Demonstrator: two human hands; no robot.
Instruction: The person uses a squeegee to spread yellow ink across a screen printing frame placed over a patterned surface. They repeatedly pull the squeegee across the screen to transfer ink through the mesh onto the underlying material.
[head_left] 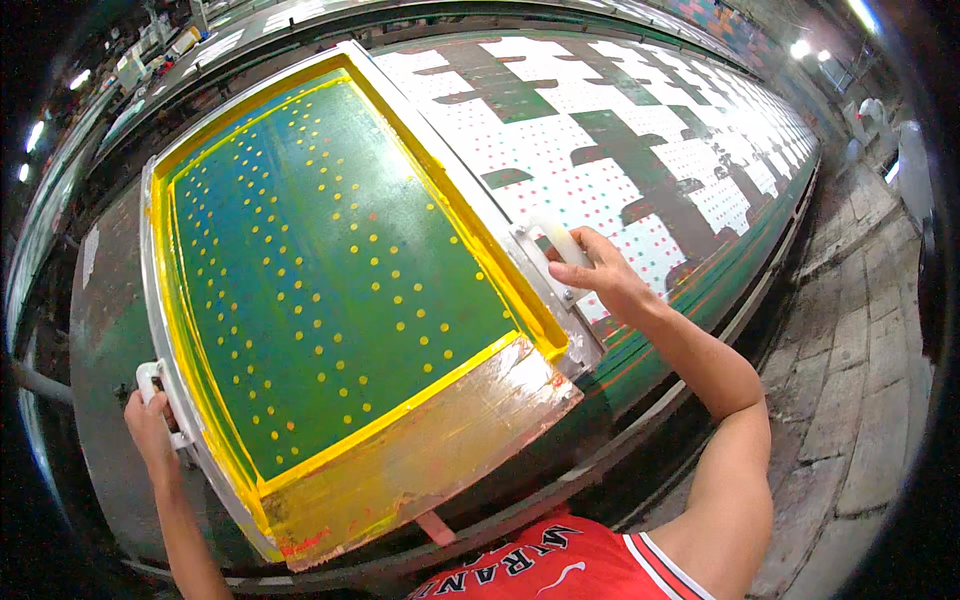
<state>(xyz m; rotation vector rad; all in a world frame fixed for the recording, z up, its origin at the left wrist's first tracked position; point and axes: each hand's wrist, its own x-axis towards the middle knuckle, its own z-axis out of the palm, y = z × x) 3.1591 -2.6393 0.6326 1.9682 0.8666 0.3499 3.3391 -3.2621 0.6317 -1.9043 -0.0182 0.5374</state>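
A large metal-framed printing screen [330,260] lies across a long table, with green mesh, rows of small yellow dots and thick yellow ink along its inner edges. A stained tan board [430,440] spans its near end. My left hand [150,425] is closed on a white handle [148,375] at the screen's left side. My right hand [595,270] is closed round another white handle [548,228] on the right side. White printed pieces [590,185] with small pink and green dots lie just right of the screen; whatever is under it is hidden.
The long table [670,320] runs toward the back right, carrying many white pieces in rows. Rails [250,15] run along its far side. A paved aisle [830,380] is at the right, with pale objects [870,120] farther along it and lights overhead.
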